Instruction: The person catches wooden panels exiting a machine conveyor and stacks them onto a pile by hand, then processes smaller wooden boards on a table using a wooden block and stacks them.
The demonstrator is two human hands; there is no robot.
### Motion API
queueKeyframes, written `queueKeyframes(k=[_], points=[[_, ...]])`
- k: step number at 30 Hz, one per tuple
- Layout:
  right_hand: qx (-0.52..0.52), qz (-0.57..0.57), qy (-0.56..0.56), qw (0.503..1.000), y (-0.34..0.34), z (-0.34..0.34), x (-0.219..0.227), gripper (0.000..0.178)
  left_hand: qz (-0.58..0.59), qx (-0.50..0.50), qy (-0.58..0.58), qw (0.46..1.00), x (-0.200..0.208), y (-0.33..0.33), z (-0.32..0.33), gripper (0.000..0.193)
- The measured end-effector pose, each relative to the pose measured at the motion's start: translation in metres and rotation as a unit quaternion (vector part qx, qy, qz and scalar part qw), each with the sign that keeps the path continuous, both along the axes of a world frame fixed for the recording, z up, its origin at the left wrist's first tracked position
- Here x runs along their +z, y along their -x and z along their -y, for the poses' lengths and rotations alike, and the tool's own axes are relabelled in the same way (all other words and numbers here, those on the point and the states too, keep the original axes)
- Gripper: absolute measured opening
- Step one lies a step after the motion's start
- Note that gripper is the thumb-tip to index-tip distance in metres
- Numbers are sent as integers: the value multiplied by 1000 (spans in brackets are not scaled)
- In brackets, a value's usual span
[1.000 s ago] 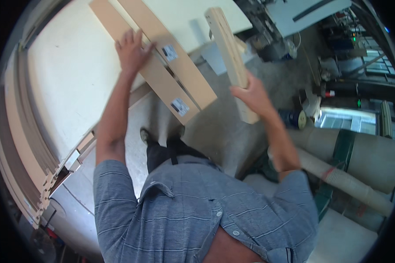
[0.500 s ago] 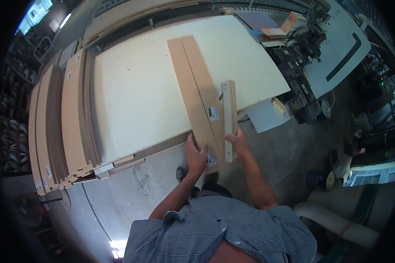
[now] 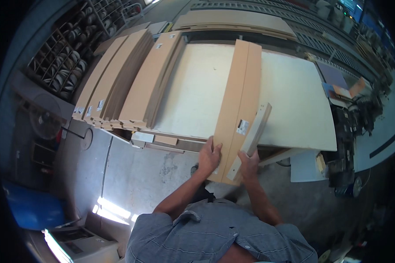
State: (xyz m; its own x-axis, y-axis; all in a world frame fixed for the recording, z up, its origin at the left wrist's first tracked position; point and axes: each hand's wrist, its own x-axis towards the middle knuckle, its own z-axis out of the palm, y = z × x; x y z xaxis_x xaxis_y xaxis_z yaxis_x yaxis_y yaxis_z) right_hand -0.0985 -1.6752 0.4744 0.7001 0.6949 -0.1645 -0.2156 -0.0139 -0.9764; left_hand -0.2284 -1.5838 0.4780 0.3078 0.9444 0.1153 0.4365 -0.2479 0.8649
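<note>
Gripping the near end of a short pale wooden strip (image 3: 251, 139), the right hand (image 3: 249, 164) had closed its grip around the strip's lower end, with the far end tilted up and away over the bench (image 3: 294, 101). Half a second before, that strip lay alongside the two long brown boards (image 3: 239, 105); now it sat angled across their right edge, just past a small white label (image 3: 242, 127), so it appeared to have been swung outward while the boards stayed lying flat. The whole view had also shifted, bringing the stacks at the left into sight.

The left hand (image 3: 210, 155) lay with fingers spread on the near end of the long boards, pressing or steadying them at the bench's front edge; whether it truly clasped the edge could not be told. The boards ran lengthwise away from the person, side by side and touching, their near ends overhanging the front of the pale bench top. The strip touched the right board's edge and lay just beside the left hand, with both hands close together at the overhanging end.

To the left, several stacks of similar brown boards (image 3: 131, 83) rested on the bench, fanned slightly, each with a small white label at its near end. Below lay a grey concrete floor (image 3: 140, 166).
</note>
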Motion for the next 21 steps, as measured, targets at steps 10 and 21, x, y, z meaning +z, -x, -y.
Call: queueKeyframes(k=[10,21], points=[[86,-72,-137,984,140,-223,78,47,-24,100,-105,989,88,151,-198,36],[99,-29,-51,993,252,-341,57,42,-212,94,-36,972,80,262,-320,46]])
